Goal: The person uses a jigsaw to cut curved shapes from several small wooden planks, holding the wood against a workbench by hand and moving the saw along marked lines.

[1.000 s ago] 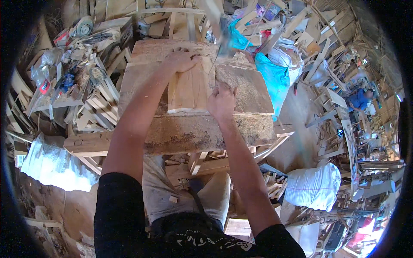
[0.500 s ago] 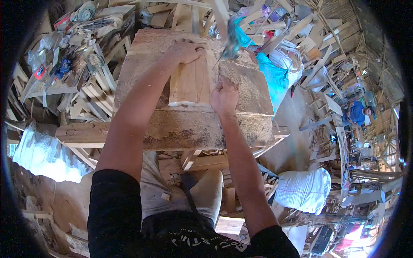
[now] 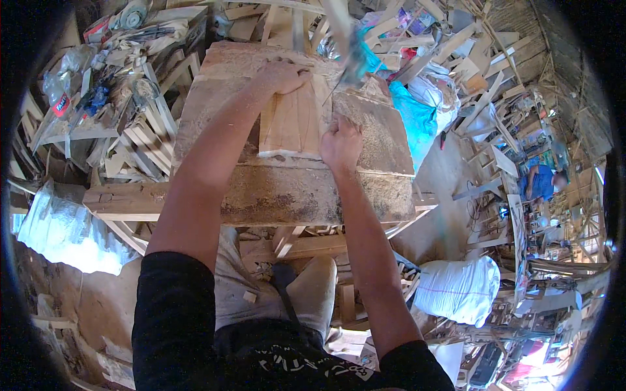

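Observation:
A pale wooden board (image 3: 287, 127) with curved pencil-like lines lies flat on a sawdust-covered worktable (image 3: 280, 195). My left hand (image 3: 285, 75) grips the board near its far end, its fingers bent over the wood. Closer to me, my right hand (image 3: 341, 141) is closed at the board's right edge, knuckles up; what its fingertips touch is partly hidden. Just beyond the right hand, a thin saw blade (image 3: 338, 83) meets the wood at the right side. Above it hangs a blurred saw part (image 3: 354, 65), below a wooden arm (image 3: 336, 23).
Scrap wood and a plastic bottle (image 3: 60, 104) crowd the left. A turquoise plastic sheet (image 3: 415, 120) hangs by the table's right side. Farther right are a white sack (image 3: 458, 290) and a person in blue (image 3: 540, 182). Offcuts heap up behind the table.
Both hands and the board stay nearly where they were, with only a slight shift of the view. At the far right, the person in blue has changed posture.

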`<state>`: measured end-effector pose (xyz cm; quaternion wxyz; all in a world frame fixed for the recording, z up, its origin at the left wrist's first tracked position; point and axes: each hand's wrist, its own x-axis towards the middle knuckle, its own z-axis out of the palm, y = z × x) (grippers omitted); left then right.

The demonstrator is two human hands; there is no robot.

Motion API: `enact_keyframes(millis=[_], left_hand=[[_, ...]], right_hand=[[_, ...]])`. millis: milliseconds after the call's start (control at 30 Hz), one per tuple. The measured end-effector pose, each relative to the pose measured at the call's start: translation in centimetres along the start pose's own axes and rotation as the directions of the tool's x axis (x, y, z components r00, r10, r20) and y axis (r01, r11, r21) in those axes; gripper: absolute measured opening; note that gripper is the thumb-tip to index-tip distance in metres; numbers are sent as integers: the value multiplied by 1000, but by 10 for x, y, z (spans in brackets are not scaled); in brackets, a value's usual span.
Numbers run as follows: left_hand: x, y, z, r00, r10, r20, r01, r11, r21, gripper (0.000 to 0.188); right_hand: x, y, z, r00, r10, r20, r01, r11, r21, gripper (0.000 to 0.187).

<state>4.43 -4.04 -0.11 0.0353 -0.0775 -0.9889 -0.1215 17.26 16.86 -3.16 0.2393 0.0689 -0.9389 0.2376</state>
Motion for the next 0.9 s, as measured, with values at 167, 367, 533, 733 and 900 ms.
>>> enact_keyframes(millis=[167,367,533,733,900], left_hand=[[0,3,-2,1000,-1,9,1,1000,-6,65],[0,-3,5,999,7,-32,-8,999,-38,66],[1,-12,1,1000,-5,-19,6,1000,24,66],[7,-14,-4,999,48,-22,-48,999,9,64],[60,71,31,885,443,-143,-439,897,54,56]], right_hand=[[1,3,-2,1000,14,-2,-14,1000,-6,34],[-1,-8,-8,997,66,43,-68,997,45,33],[0,-14,-3,998,57,35,-57,998,-1,35],[4,-14,-5,994,57,92,-53,997,-47,31],[13,75,-24,920,361,154,-332,925,-182,32]])
